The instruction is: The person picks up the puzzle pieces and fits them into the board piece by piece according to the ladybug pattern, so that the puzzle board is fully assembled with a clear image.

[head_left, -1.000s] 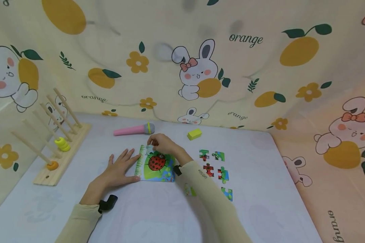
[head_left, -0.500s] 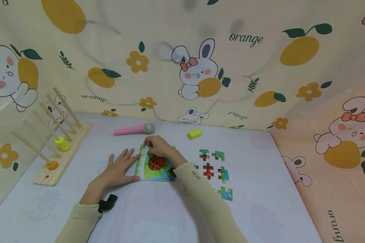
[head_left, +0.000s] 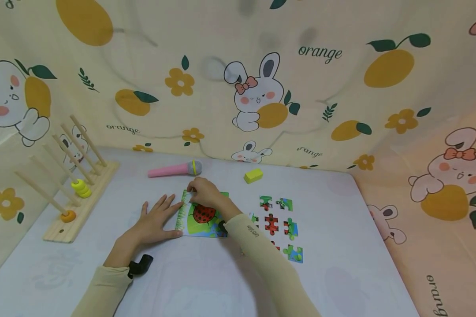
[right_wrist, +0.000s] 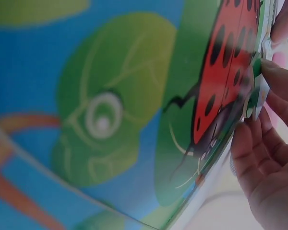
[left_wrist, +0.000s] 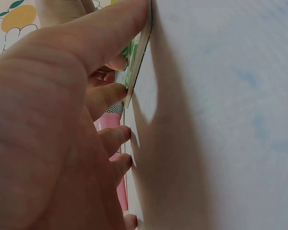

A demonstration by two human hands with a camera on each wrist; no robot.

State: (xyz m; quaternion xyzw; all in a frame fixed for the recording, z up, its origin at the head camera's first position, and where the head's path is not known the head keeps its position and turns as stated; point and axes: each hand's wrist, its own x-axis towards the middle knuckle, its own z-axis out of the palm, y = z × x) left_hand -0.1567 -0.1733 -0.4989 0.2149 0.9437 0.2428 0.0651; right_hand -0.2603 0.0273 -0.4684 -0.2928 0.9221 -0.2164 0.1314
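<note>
A square ladybug puzzle board (head_left: 206,228) lies on the white table. My left hand (head_left: 152,225) has its fingers spread beside it, with thumb and index fingertip at the board's left edge. In the left wrist view, that thumb (left_wrist: 110,36) reaches the thin board edge. Over the board's upper left corner, my right hand (head_left: 207,193) pinches a small puzzle piece (right_wrist: 253,91) between thumb and fingers, close to the picture surface; in the head view the fingers hide it. Several loose puzzle pieces (head_left: 271,224) lie right of the board, some partly covered by the right sleeve.
At the left stands a wooden peg rack (head_left: 68,234) with yellow rings (head_left: 81,188) and an orange ring (head_left: 68,216). A pink toy microphone (head_left: 169,170) lies behind the board, and a yellow block (head_left: 253,176) sits to its right. A printed cloth hangs behind the table.
My right hand has shifted left along the board's top toward the upper left corner, and its sleeve now uncovers more of the loose pieces' middle column. The left hand has stayed put.
</note>
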